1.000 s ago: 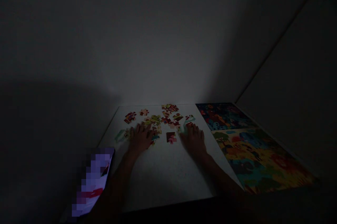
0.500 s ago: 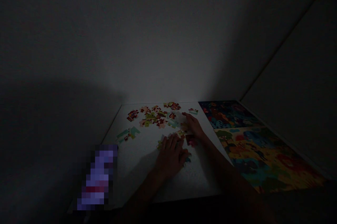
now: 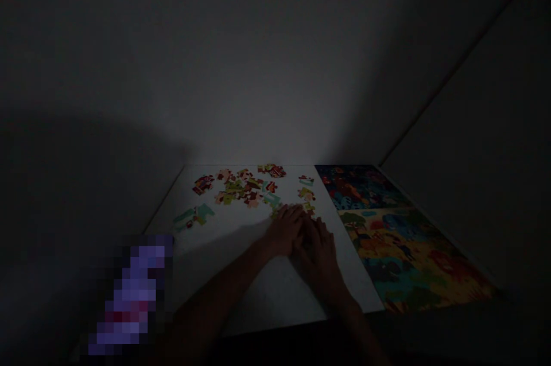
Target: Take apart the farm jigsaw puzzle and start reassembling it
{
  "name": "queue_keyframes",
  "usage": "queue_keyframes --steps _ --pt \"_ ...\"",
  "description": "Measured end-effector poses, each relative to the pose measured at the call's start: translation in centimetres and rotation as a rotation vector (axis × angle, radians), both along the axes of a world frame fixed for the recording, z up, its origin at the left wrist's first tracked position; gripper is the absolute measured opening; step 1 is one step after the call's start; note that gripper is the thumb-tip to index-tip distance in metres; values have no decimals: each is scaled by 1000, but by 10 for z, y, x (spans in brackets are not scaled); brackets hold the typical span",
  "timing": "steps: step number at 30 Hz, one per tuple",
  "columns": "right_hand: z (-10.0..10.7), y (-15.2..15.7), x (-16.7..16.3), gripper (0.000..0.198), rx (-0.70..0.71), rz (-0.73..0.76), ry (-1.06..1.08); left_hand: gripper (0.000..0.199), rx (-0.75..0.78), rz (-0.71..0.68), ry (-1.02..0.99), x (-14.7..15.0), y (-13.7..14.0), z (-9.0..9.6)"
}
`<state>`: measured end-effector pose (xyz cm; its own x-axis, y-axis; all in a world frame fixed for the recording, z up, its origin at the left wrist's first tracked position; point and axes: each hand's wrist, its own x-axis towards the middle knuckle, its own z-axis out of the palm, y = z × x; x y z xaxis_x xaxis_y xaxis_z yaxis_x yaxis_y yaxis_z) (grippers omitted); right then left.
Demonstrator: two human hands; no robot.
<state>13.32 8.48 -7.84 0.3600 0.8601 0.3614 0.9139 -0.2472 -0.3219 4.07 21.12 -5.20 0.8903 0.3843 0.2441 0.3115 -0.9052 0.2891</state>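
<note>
My left hand (image 3: pixel 284 234) lies palm down over jigsaw puzzle pieces at the right of the white table, fingers stretched forward. Close against it, my right hand (image 3: pixel 321 248) rests palm down with its fingers slightly bent and apart. Puzzle pieces (image 3: pixel 307 207) show just past the fingertips; whatever lies beneath the hands is hidden. Further back, a green and brown heap of pieces (image 3: pixel 239 188) spreads across the surface. Neither hand visibly lifts a piece.
Two picture panels adjoin the white tabletop (image 3: pixel 249 285) on the right: a dark one (image 3: pixel 361 185) and a yellow animal scene (image 3: pixel 408 257). Teal pieces (image 3: pixel 202 214) lie at left. A blurred purple object (image 3: pixel 133 291) stands by the left edge. A wall (image 3: pixel 258 96) rises behind.
My right hand has drawn back toward me, beside my left hand. My left hand has moved slightly forward, and pieces are now uncovered where the right hand was. The view has shifted a little.
</note>
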Motion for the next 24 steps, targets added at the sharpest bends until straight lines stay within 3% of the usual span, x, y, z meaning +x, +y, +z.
queue_keyframes --steps 3,5,9,12,15,19,21,24 --pt "3 0 -3 94 -77 -3 -65 42 -8 35 -20 10 26 6" --pt "8 8 1 102 -158 -17 -90 42 -23 182 -28 0 50 9" --pt "23 39 13 93 -321 -127 -49 46 -45 580 0 -60 91 10" --pt "33 68 20 87 -346 -192 -32 47 -47 719 50 -103 98 6" --pt "38 96 24 79 -303 -237 -3 48 -16 714 64 -119 76 2" --pt "44 127 21 76 -249 -301 42 48 21 680 40 -111 24 -3" --pt "46 138 16 75 -262 -268 77 46 41 639 10 -105 -1 -4" --pt "48 149 8 64 -278 -96 96 41 57 486 -28 -96 -30 -4"
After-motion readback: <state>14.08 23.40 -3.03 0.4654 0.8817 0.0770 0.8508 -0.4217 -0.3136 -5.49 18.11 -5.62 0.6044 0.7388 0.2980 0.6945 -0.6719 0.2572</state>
